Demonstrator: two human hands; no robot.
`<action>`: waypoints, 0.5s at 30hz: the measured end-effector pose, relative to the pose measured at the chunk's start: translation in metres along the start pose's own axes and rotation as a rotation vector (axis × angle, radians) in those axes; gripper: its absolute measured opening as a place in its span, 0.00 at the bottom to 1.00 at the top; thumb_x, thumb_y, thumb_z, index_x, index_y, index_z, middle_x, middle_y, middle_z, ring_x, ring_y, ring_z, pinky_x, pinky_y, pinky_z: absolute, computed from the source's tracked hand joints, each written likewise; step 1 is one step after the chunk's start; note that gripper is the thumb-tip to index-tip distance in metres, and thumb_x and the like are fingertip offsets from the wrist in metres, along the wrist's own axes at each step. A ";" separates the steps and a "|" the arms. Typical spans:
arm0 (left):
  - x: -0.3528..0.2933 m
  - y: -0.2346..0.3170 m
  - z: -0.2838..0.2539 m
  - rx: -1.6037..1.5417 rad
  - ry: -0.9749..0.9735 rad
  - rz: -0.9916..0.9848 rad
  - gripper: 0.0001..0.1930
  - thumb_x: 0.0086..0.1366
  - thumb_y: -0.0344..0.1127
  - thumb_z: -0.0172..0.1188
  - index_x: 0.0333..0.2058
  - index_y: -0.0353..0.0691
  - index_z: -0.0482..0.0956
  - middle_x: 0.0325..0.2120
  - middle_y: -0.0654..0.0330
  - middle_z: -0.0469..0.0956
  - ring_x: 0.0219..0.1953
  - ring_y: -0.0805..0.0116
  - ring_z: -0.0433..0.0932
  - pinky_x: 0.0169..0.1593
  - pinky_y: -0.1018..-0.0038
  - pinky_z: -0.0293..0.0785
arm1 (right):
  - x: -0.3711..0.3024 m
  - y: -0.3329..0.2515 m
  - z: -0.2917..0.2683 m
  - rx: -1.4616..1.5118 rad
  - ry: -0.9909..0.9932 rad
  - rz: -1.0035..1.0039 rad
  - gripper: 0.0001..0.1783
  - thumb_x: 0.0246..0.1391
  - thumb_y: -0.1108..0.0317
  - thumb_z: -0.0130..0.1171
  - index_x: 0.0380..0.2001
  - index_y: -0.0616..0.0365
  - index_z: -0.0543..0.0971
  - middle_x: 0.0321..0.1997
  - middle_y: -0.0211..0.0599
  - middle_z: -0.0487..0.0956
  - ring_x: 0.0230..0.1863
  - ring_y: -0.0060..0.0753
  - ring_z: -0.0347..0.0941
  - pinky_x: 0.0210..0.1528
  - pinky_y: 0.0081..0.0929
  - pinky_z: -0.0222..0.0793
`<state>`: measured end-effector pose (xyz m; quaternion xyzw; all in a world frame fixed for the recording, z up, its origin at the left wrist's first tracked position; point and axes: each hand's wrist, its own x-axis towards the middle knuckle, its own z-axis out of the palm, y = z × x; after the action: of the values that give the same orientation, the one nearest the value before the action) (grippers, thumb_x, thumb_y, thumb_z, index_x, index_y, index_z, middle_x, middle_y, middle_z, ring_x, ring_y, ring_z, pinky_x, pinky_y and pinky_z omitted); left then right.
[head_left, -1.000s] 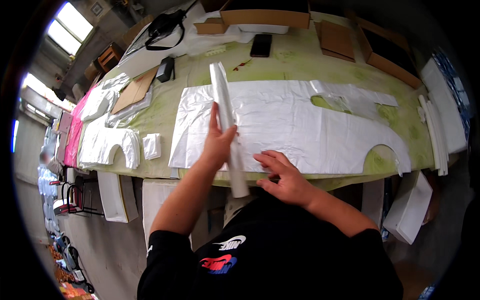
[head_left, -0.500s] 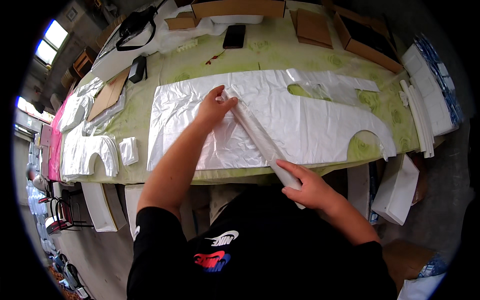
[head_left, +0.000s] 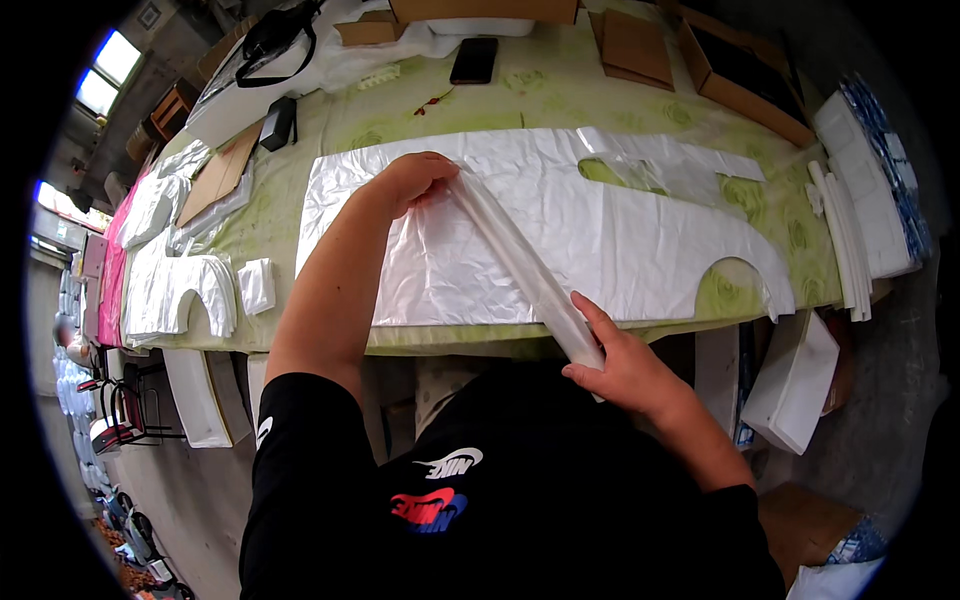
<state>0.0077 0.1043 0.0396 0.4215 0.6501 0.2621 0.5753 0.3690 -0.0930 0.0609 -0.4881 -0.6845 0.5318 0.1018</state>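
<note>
A long, narrow roll of whitish translucent plastic film [head_left: 520, 267] lies slantwise in front of me. My left hand [head_left: 416, 182] is closed at its far upper end, the fingertips partly hidden behind the wrist. Round its near end, which sticks out past the table edge, my right hand [head_left: 632, 368] is closed, the thumb on the near side and the fingers on the far side. Under the roll a large white vest-style plastic bag [head_left: 650, 250] is spread flat and crinkled, handles toward the right; a clearer plastic strip [head_left: 640, 160] lies across its upper handle.
Folded white bags [head_left: 165, 300] lie at the left beside a small folded packet [head_left: 257, 286] and cardboard [head_left: 218, 175]. A phone [head_left: 474, 61] and an open cardboard box [head_left: 745, 85] are toward the back. White rolls [head_left: 843, 240] rest at the right edge of the green-patterned tablecloth [head_left: 400, 110].
My left hand has turned over the roll's far end and shifted slightly left and away from me. The right hand has slid a little along the near end, its fingers more spread.
</note>
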 end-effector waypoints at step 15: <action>0.000 -0.024 0.050 0.933 0.496 0.235 0.19 0.71 0.43 0.48 0.51 0.38 0.78 0.55 0.49 0.77 0.53 0.47 0.80 0.55 0.56 0.77 | -0.155 0.081 -0.014 -0.083 0.038 0.330 0.43 0.49 0.65 0.73 0.69 0.50 0.67 0.53 0.52 0.82 0.52 0.50 0.81 0.55 0.38 0.76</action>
<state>0.0504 0.0850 0.0098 0.6277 0.7622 0.0998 0.1230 0.5013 -0.2084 0.0590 -0.6077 -0.6146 0.5030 0.0059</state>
